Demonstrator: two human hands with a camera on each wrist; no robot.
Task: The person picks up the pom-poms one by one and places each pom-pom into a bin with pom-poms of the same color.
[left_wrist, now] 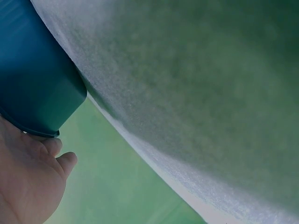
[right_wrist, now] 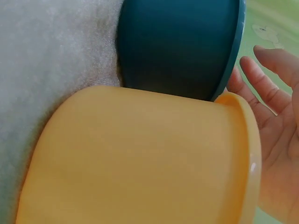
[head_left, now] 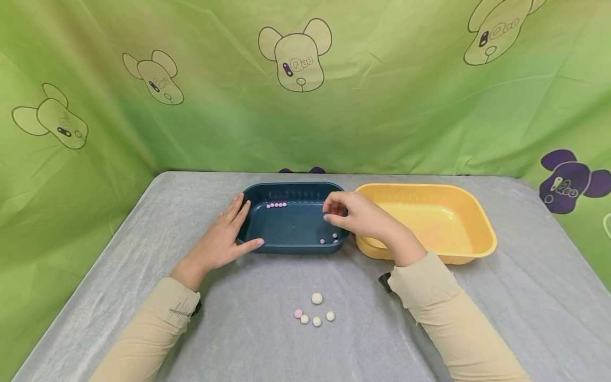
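A dark blue basin (head_left: 291, 225) lies in front of me on the table. Inside it, a short row of small pink balls (head_left: 277, 205) sits along the far wall, and a few more pink balls (head_left: 334, 235) are in the near right corner. My left hand (head_left: 221, 241) rests on the basin's left rim, fingers spread and thumb on the near edge. Over the basin's right end hangs my right hand (head_left: 358, 212), its fingers loosely bent with a gap to the thumb. Nothing shows between them in the right wrist view, where the hand (right_wrist: 275, 116) is partly cut off.
A yellow basin (head_left: 484, 239) stands against the blue one on the right. Nearer me on the grey cloth (head_left: 253, 329) lie several white balls (head_left: 317, 298) and one pink ball (head_left: 298, 313). Behind the table hangs a green printed curtain (head_left: 215, 127).
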